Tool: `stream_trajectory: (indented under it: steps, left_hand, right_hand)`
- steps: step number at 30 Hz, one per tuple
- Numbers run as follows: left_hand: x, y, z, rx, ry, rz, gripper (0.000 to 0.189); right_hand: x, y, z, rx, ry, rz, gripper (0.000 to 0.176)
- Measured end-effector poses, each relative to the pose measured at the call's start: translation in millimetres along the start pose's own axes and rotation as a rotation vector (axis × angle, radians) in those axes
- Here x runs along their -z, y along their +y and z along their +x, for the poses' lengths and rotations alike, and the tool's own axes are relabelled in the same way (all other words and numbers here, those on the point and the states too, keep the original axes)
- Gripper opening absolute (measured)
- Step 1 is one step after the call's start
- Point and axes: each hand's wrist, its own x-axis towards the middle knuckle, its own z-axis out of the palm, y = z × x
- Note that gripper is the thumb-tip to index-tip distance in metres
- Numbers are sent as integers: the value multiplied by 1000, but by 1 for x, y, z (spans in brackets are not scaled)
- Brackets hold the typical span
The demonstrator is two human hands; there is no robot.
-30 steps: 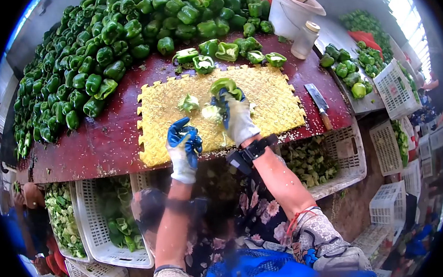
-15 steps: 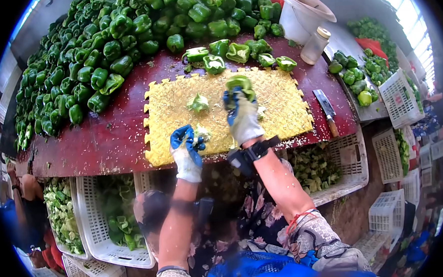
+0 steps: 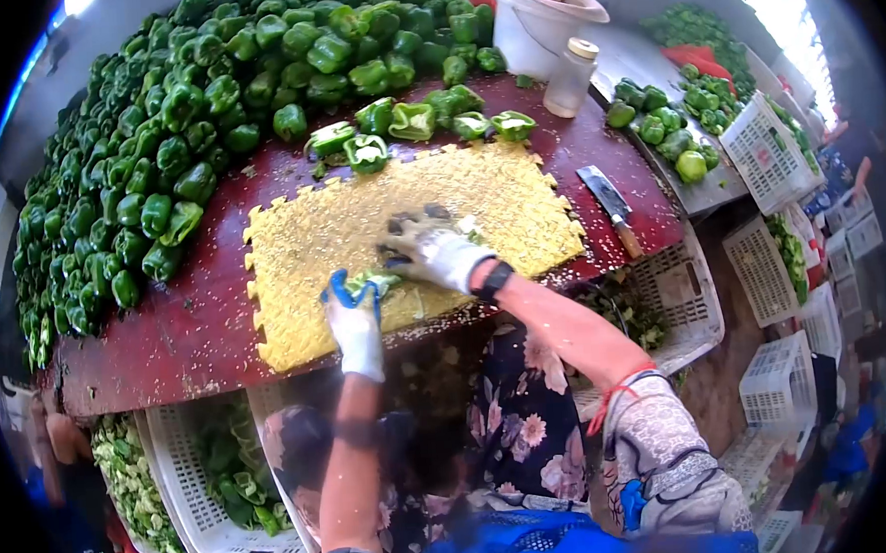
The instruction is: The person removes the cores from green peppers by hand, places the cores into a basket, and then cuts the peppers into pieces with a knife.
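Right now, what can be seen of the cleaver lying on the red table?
The cleaver lies flat on the dark red tabletop, just beyond the right edge of the yellow mat. Its broad rectangular blade looks like grey metal and points away from the person. The brownish, wood-like handle points toward the table's near edge. Nothing touches it: the right hand rests on the mat and the left hand grips a pepper piece, both well apart from it.

Pepper piece (image 3: 373, 278) half hidden between left hand (image 3: 353, 319) and right hand (image 3: 427, 249) (both motion-blurred)
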Motion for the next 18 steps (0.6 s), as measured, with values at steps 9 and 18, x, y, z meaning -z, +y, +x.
stream_trajectory:
  steps: [9,18]
  left_hand:
    - [-57,15,-68,-57,-1105,-150,48]
    - [-27,6,-19,128,-628,-318,33]
  right_hand:
    - [117,119,-146,-451,-337,-201,45]
    - [76,243,3,-546,314,-1,66]
